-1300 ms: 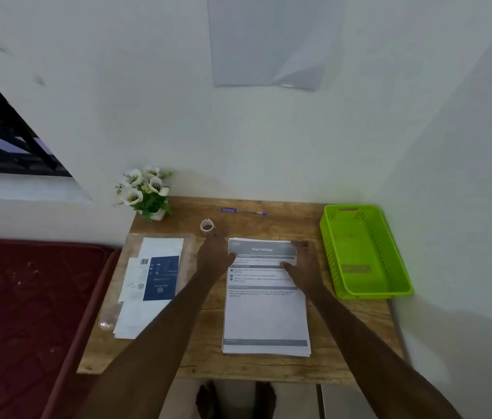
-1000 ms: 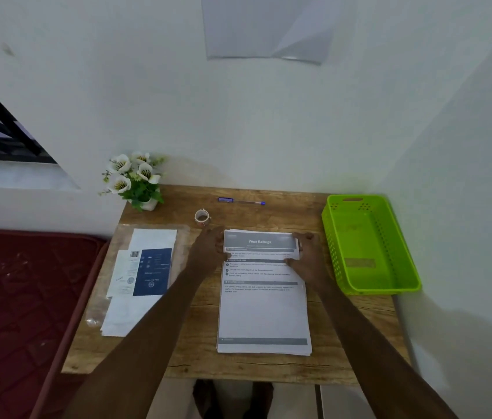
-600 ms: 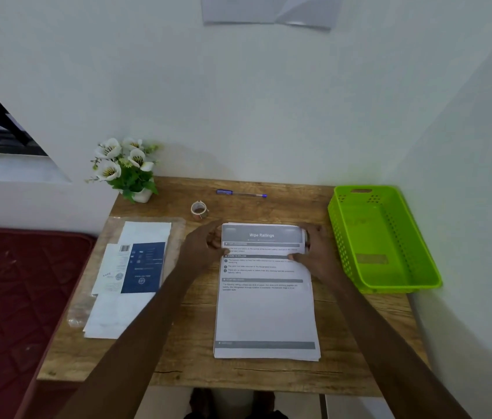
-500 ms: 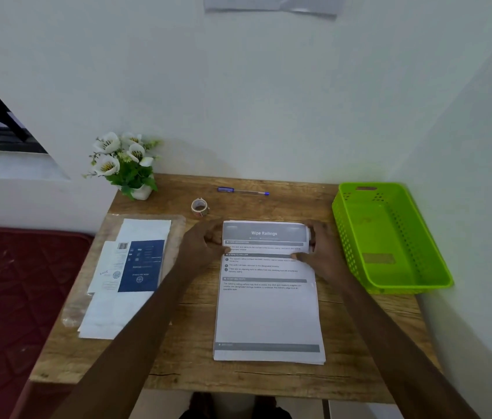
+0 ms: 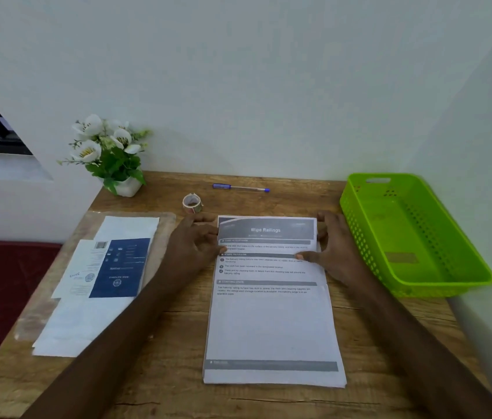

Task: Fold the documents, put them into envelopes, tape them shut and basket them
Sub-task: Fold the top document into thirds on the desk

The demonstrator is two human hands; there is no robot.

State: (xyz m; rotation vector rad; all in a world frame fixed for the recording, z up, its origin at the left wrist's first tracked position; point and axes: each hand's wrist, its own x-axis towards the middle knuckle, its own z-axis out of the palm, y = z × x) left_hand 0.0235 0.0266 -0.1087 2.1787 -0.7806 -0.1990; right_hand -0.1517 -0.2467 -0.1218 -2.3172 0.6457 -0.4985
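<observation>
Documents (image 5: 272, 313) are lying stacked at centre frame on the wooden table (image 5: 166, 358) — the far edge is being pinched by the left hand (image 5: 192, 247) and the right hand (image 5: 334, 249), thumbs on top. Envelopes (image 5: 99, 285) are being kept at left, the green basket (image 5: 438, 273) at right — tape roll (image 5: 192, 203) just above

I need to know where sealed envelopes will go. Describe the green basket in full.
The green basket is a bright lime, rectangular tray that looks like plastic, with perforated side walls and a handle slot cut in its far end wall. It sits flat on the right end of the wooden table, close to the wall and angled slightly. No envelopes lie in it; only a dull rectangular patch shows on its floor. Neither hand touches it; the right hand rests beside it on the document.
</observation>
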